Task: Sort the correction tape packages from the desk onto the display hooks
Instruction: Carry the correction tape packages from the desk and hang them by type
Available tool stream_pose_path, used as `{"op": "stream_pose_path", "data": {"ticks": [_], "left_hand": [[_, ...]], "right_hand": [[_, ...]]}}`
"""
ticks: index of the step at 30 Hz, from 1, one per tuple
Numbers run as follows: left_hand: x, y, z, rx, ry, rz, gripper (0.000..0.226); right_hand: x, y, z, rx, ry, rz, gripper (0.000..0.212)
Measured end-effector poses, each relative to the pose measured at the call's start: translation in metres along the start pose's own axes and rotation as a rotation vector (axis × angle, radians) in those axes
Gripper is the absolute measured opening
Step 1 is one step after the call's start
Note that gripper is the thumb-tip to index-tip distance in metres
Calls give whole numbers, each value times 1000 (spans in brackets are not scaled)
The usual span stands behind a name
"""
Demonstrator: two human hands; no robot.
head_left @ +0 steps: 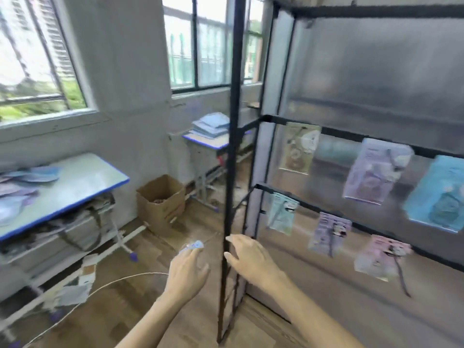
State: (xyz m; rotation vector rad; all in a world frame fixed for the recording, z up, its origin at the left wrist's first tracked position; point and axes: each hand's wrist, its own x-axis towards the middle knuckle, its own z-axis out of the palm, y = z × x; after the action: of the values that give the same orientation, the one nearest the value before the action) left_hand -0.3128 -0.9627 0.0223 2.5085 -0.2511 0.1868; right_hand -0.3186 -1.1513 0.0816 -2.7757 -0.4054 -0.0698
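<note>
A black display rack fills the right side, with several correction tape packages hanging on its hooks: a beige one, a lilac one, a blue one, a mint one, a purple one and a pink one. More packages lie on the blue-edged desk at the left. My left hand hangs low with a small blue-white item at its fingertips. My right hand is spread open beside the rack's front post, holding nothing. The frame is motion-blurred.
An open cardboard box stands on the wooden floor between the desk and the rack. A second desk with stacked blue folders sits by the far window. A white cable runs across the floor.
</note>
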Motion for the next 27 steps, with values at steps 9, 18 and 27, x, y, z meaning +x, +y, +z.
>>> {"op": "stream_pose_path", "data": {"ticks": [9, 18, 27], "left_hand": [[-57, -137, -127, 81, 120, -434, 81], [-63, -212, -176, 82, 311, -665, 48], [16, -278, -160, 25, 442, -818, 61]], "right_hand": [[94, -157, 99, 44, -193, -277, 48], [176, -245, 148, 17, -349, -481, 50], [307, -264, 182, 14, -430, -565, 42]]}}
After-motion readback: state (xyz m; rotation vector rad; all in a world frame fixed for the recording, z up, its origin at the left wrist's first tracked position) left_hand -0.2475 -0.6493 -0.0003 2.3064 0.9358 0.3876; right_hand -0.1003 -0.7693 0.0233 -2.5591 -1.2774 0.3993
